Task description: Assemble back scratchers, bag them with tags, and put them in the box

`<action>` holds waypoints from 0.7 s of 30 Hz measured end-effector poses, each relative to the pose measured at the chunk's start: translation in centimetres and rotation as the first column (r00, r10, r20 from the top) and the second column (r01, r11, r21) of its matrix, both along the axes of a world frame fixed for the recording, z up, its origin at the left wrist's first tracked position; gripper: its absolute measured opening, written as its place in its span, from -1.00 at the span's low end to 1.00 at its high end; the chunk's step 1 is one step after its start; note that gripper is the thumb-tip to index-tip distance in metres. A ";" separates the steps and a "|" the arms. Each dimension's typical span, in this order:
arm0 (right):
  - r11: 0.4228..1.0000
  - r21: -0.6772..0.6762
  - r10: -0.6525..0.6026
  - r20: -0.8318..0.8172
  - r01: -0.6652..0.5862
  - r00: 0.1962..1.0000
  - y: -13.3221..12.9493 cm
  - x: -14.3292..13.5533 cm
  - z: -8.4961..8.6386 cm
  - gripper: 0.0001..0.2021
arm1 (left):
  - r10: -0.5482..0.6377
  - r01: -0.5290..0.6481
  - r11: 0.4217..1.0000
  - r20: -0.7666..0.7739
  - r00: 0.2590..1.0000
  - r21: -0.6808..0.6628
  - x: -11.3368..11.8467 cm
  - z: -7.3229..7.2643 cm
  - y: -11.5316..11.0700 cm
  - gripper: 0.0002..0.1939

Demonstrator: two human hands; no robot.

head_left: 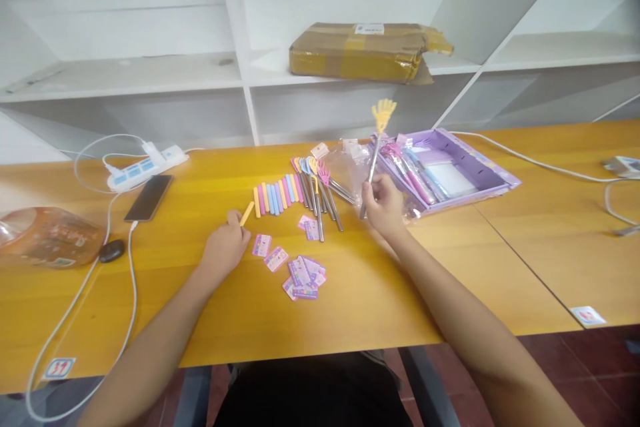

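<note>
My right hand [384, 207] is closed round the metal rod of a back scratcher, its yellow hand-shaped head [383, 115] pointing up. A short yellow handle tube [247, 213] is pinched in my left hand [226, 240], low over the table. Just right of that hand lies a row of pink, yellow, blue and purple handle tubes [277, 195]. Beside the row, several back scratchers with metal rods [320, 203] lie in a bunch, their coloured heads away from me. Small pink and purple cards [303, 277] lie scattered and piled nearer to me.
A purple box [493, 163] holding wrapped back scratchers stands at the right, with clear plastic bags [350, 157] beside it. Leftward are a phone [149, 198], a power strip [147, 167], cables and an orange plastic package [50, 237]. A cardboard box [357, 50] rests on the shelf.
</note>
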State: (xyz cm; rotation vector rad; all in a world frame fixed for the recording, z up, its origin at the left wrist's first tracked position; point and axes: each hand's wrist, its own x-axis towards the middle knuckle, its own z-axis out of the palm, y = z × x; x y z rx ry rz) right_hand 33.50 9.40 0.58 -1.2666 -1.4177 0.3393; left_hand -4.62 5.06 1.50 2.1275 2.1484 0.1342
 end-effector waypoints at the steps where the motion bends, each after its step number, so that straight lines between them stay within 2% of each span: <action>1: 0.999 0.015 0.039 -0.086 -0.038 0.996 -0.1 -0.3 0.5 -0.74 | 0.001 -0.002 0.999 0.027 1.000 0.038 -0.3 0.1 0.0 -0.58; 4: 0.978 -0.006 0.192 -0.351 -0.207 0.917 -0.8 -1.5 2.1 -0.71 | -0.058 0.017 0.970 0.160 0.985 0.243 -1.2 0.4 0.1 -0.55; 7: 0.913 -0.055 0.302 -0.576 -0.405 0.760 -2.1 -3.1 3.0 -0.73 | -0.175 0.026 0.914 0.336 0.926 0.405 -1.6 0.7 0.0 -0.60; 10: 0.799 -0.066 0.358 -0.747 -0.597 0.561 -3.5 -4.5 3.1 -0.76 | -0.350 0.145 0.896 0.466 0.813 0.420 -0.9 0.4 -0.7 -0.60; 13: 0.686 -0.053 0.359 -0.843 -0.726 0.400 -4.6 -5.2 2.4 -0.67 | -0.507 0.337 0.850 0.460 0.729 0.404 0.3 -0.1 -1.6 -0.61; 15: 0.667 -0.049 0.349 -0.861 -0.743 0.370 -5.0 -5.4 1.7 -0.64 | -0.576 0.422 0.812 0.432 0.694 0.404 1.0 -0.5 -2.1 -0.62; 17: 0.680 -0.050 0.339 -0.864 -0.732 0.374 -5.2 -5.4 1.2 -0.67 | -0.608 0.458 0.790 0.421 0.673 0.407 1.4 -0.7 -2.5 -0.63; 21: 0.727 -0.018 0.332 -0.866 -0.687 0.374 -5.3 -5.3 0.6 -0.72 | -0.612 0.453 0.786 0.427 0.666 0.420 1.9 -0.8 -3.0 -0.66</action>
